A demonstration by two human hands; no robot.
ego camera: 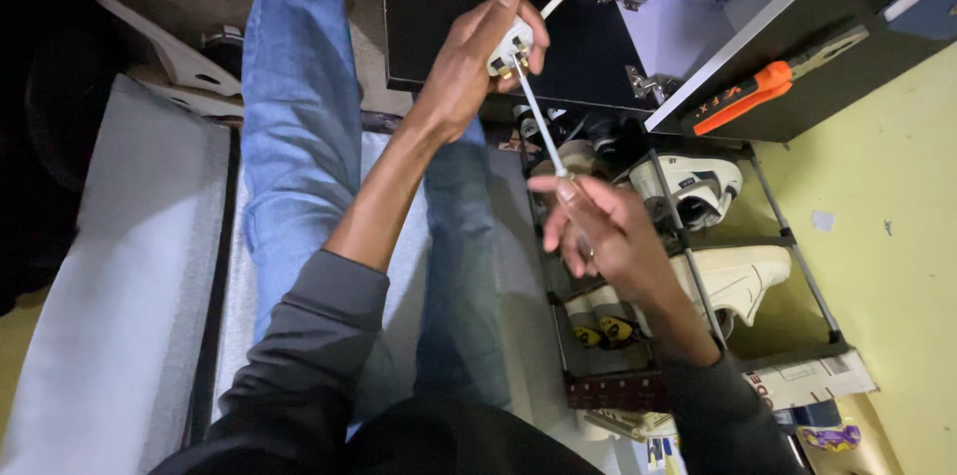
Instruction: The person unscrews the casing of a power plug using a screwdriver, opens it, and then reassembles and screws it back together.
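Left hand (pixel 469 66) grips one white plug (pixel 510 48) — right hand (pixel 598 226) one screwdriver (pixel 543 126).

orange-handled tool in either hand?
No. The orange-handled tool lies on the dark shelf; the right hand holds a thin screwdriver.

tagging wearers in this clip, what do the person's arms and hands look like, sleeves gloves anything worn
Both hands are bare, with no gloves. The left hand and the right hand come out of dark grey long sleeves, pushed up so the forearms are uncovered. No watch or wristband shows. Something small on a right finger may be a ring, too unclear to tell.
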